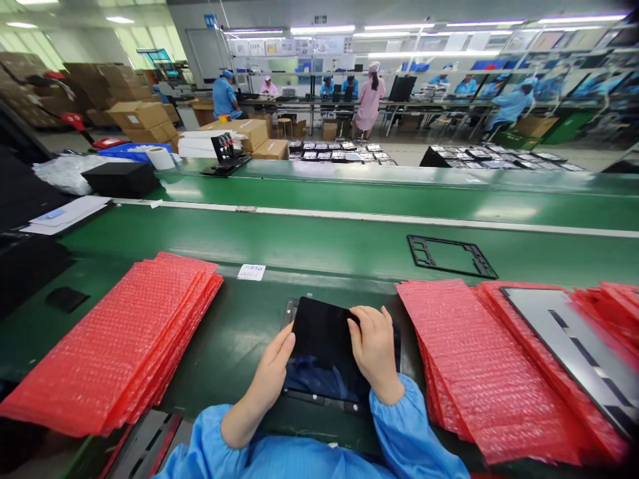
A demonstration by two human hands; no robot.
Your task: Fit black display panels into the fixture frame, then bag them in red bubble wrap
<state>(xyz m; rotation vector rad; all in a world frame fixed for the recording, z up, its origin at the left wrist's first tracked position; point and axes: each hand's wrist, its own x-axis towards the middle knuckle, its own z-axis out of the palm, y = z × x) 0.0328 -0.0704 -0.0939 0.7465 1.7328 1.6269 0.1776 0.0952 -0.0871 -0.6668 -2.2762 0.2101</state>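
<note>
Bubbled red wrap (114,339) — black display panel (319,339), blue sleeve (299,456), green conveyor belt (319,246).

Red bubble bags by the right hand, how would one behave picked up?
Probably very light and floppy: the red bubble bags look like thin film with sagging edges. Their slick sheen suggests they may slide off the fanned stack.

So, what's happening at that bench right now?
Left hand and right hand on a black glossy panel. Red bubble-wrap bags stacked on both sides.
</note>
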